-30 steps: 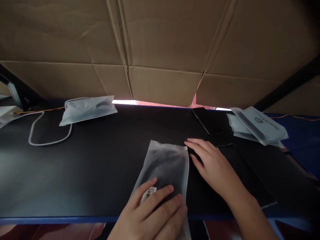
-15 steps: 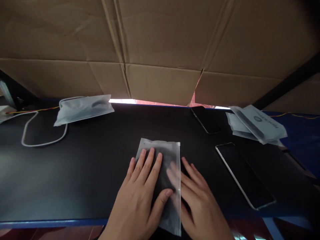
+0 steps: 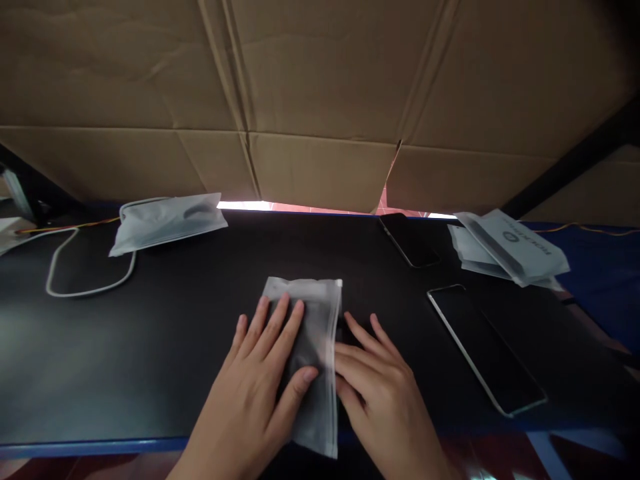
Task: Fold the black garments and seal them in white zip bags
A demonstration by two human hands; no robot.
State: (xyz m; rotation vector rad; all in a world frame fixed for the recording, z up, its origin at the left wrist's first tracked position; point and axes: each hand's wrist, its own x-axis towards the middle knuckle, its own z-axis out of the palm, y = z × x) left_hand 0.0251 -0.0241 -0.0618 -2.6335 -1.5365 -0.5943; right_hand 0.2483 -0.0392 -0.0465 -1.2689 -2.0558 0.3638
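Note:
A frosted zip bag (image 3: 316, 407) with a white slider at its far right corner lies on the black table in front of me. My left hand (image 3: 257, 373) rests flat on the bag with its fingers spread. At the bag's right edge is my right hand (image 3: 377, 383), its fingers apart; some fingertips pass under or into that open side, and the other fingers stay outside. Whether those fingertips touch anything inside, I cannot tell.
A filled frosted bag (image 3: 167, 223) lies back left beside a white cable (image 3: 90, 293). To the right are a dark phone (image 3: 409, 240), a larger silver-edged phone (image 3: 487, 350) and several stacked printed bags (image 3: 525, 248). Cardboard (image 3: 320, 80) stands behind the black table (image 3: 125, 360).
The bag and my left hand have shifted left. My right hand's fingers have drawn back out of the bag toward its right edge.

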